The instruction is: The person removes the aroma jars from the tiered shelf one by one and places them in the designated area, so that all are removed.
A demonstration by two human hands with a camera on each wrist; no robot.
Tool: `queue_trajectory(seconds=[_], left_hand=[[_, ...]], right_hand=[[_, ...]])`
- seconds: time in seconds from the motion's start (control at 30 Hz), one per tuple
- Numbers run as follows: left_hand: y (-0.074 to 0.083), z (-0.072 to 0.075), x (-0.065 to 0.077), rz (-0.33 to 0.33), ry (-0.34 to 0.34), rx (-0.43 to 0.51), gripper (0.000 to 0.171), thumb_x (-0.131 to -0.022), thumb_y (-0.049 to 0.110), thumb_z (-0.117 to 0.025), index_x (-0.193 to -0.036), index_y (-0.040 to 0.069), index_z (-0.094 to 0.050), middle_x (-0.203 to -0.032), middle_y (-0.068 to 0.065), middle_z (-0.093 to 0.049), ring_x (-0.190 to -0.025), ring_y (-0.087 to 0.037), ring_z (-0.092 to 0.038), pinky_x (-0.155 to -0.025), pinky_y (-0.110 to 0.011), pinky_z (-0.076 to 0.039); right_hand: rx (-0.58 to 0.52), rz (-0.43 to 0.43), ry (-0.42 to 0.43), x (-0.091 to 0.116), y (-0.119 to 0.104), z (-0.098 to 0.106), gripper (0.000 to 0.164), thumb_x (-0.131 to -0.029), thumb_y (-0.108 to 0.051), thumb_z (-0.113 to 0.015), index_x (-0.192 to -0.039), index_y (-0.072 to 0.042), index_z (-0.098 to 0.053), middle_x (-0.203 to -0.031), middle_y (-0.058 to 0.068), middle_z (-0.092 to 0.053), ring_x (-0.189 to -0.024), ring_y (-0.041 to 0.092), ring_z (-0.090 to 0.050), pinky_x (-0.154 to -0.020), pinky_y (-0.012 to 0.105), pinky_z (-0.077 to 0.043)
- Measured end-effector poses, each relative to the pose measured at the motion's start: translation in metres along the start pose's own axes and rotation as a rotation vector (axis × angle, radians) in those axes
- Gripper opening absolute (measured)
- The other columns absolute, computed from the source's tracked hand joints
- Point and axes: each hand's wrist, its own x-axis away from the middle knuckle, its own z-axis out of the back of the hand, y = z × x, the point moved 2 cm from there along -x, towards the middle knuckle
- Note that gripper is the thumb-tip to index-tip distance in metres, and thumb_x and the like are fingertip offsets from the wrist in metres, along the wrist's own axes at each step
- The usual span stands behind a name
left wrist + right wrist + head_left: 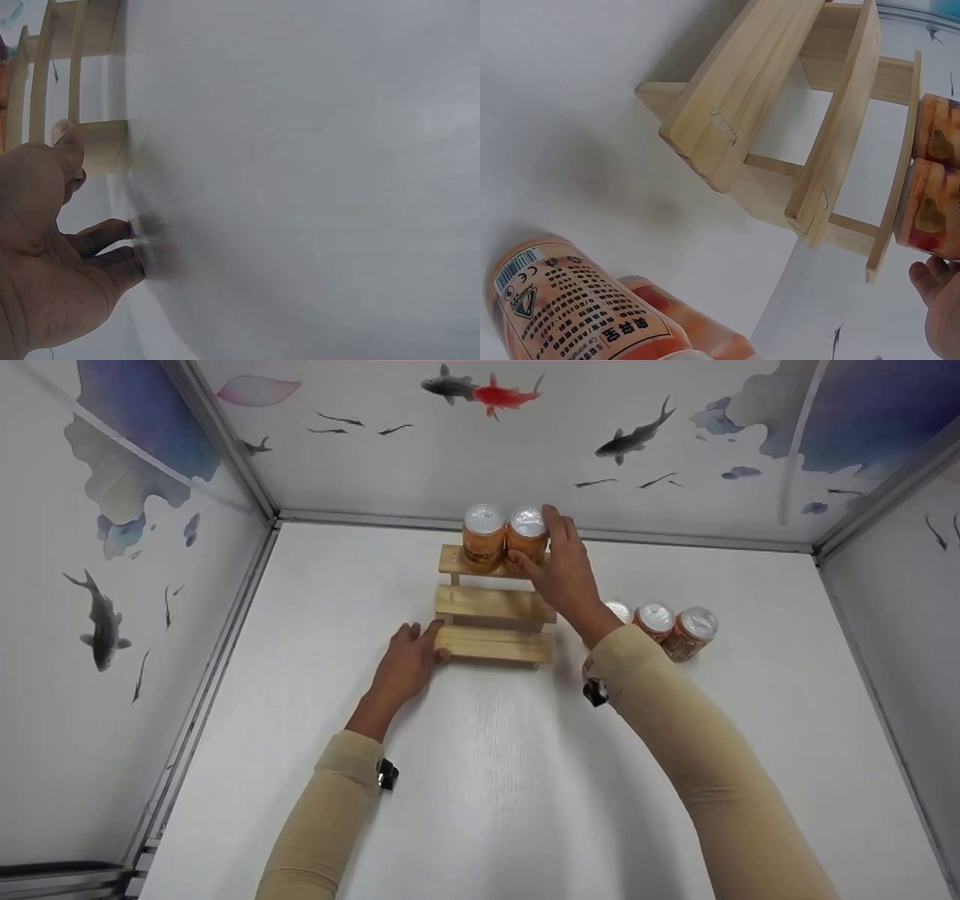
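A three-tier wooden step rack stands on the white table. Two orange cans with silver lids sit side by side on its top step. My right hand holds the right can, thumb at the front and fingers along its right side. The left can touches it or nearly so. At the left end of the lowest step, my left hand pinches the board; in the left wrist view the thumb lies against its edge and other fingers reach down near the tabletop.
Three more orange cans stand together on the table right of the rack, partly behind my right forearm. In the right wrist view, a can shows its printed label. Printed wall panels enclose the table at the back and sides.
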Motion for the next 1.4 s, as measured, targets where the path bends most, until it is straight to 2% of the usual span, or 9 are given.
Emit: queue_trajectory(seconds=[0.47,0.67,0.83,1.17,1.4], left_hand=[[-0.001,-0.001,0.000,-0.021,0.006,-0.010,0.063,-0.115,0.041,-0.059,-0.172,0.022,-0.041,-0.171,-0.035,-0.040,-0.164,-0.052,-0.034,-0.128,-0.064,-0.041],[-0.001,-0.001,0.000,-0.017,0.005,-0.006,0.063,-0.115,0.040,-0.060,-0.172,0.022,-0.041,-0.171,-0.035,-0.040,-0.164,-0.052,-0.034,-0.129,-0.064,-0.040],[-0.001,-0.001,0.000,-0.012,0.006,0.006,0.062,-0.115,0.039,-0.060,-0.172,0.023,-0.042,-0.171,-0.035,-0.040,-0.165,-0.051,-0.033,-0.130,-0.063,-0.039],[0.000,0.000,0.000,-0.046,0.028,-0.013,0.060,-0.116,0.040,-0.059,-0.171,0.021,-0.043,-0.166,-0.037,-0.045,-0.158,-0.053,-0.042,-0.124,-0.064,-0.045],[0.000,0.001,0.002,-0.028,0.014,0.010,0.063,-0.114,0.045,-0.057,-0.171,0.023,-0.043,-0.169,-0.037,-0.041,-0.162,-0.053,-0.037,-0.124,-0.065,-0.045]], right_hand=[[-0.054,0.005,0.012,-0.001,-0.001,-0.001,0.082,-0.104,-0.026,-0.081,-0.167,0.000,-0.034,-0.149,0.027,-0.053,-0.139,0.040,-0.060,-0.114,0.049,-0.057],[-0.087,0.010,0.011,0.000,0.000,-0.001,0.081,-0.105,-0.024,-0.080,-0.167,-0.001,-0.033,-0.152,0.027,-0.051,-0.143,0.040,-0.059,-0.115,0.049,-0.058],[-0.094,0.011,0.011,0.002,-0.001,-0.001,0.082,-0.105,-0.026,-0.080,-0.168,-0.001,-0.033,-0.154,0.026,-0.051,-0.145,0.039,-0.058,-0.115,0.048,-0.058],[-0.075,0.046,0.028,0.005,-0.003,0.005,0.079,-0.105,-0.029,-0.080,-0.167,-0.004,-0.036,-0.150,0.025,-0.053,-0.140,0.039,-0.061,-0.111,0.048,-0.060],[-0.083,0.038,0.011,0.007,-0.002,0.010,0.079,-0.106,-0.030,-0.078,-0.168,-0.005,-0.036,-0.152,0.024,-0.052,-0.144,0.038,-0.058,-0.114,0.047,-0.058]])
